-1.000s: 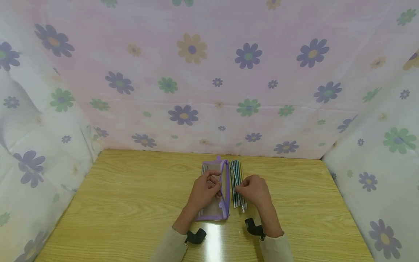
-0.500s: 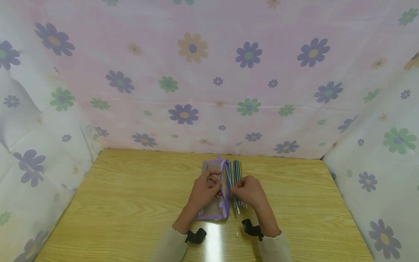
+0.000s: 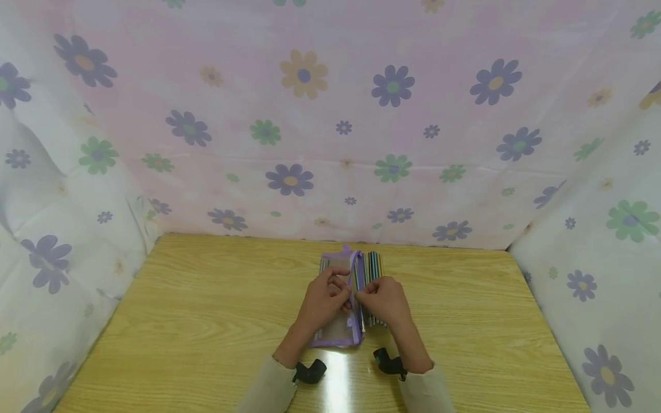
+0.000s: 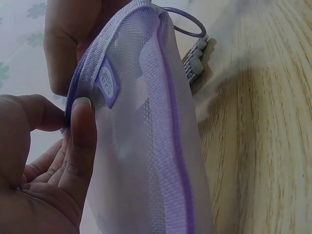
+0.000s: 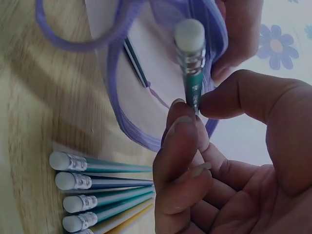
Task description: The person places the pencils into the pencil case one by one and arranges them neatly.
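A mesh pencil pouch with purple trim (image 3: 330,335) lies at the table's middle, its zip side open toward the right. My left hand (image 3: 321,301) pinches the opening's edge between thumb and finger; the left wrist view shows this grip on the zip edge (image 4: 80,92). Between thumb and fingers, my right hand (image 3: 386,301) holds a green pencil (image 5: 194,83), its white eraser end facing the right wrist camera, at the pouch's mouth. Another dark pencil (image 5: 135,63) shows inside the pouch. Slim pencils (image 3: 323,265) also show at its left side.
Several loose pencils (image 5: 107,165), green, dark blue and yellow, lie side by side on the table just right of the pouch, partly under my right hand. A purple loop (image 5: 78,44) sticks out from the pouch's end. Flowered cloth (image 3: 341,143) stands behind the table.
My right hand has moved left with the pencil, from above the loose pencils to the pouch's opening. My left hand has stayed on the pouch edge.
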{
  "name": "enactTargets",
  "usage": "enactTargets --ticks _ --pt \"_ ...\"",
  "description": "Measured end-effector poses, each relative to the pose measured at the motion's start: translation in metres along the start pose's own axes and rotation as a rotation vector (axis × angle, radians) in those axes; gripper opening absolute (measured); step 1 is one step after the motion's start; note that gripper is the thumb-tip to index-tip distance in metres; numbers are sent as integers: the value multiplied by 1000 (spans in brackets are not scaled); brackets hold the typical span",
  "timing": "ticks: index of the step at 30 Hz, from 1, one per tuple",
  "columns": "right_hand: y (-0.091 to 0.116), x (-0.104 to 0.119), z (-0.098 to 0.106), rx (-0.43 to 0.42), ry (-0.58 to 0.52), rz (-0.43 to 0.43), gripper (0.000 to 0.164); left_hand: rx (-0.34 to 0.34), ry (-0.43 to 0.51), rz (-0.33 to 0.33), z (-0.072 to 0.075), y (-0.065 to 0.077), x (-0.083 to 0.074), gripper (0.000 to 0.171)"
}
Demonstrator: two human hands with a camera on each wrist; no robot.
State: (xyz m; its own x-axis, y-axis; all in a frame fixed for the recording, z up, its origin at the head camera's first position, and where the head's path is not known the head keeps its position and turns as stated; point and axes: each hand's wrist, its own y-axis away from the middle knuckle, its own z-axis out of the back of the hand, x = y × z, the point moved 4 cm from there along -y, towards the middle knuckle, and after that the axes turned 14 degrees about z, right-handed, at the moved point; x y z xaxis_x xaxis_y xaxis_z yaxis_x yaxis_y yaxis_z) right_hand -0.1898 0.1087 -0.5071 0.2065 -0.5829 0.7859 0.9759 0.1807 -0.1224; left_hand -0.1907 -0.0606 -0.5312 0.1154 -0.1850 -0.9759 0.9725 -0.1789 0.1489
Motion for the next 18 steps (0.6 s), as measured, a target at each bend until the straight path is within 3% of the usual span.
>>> enactTargets --ticks 18 --pt "2 5 0 -4 27 25 9 8 24 -3 2 0 1 32"
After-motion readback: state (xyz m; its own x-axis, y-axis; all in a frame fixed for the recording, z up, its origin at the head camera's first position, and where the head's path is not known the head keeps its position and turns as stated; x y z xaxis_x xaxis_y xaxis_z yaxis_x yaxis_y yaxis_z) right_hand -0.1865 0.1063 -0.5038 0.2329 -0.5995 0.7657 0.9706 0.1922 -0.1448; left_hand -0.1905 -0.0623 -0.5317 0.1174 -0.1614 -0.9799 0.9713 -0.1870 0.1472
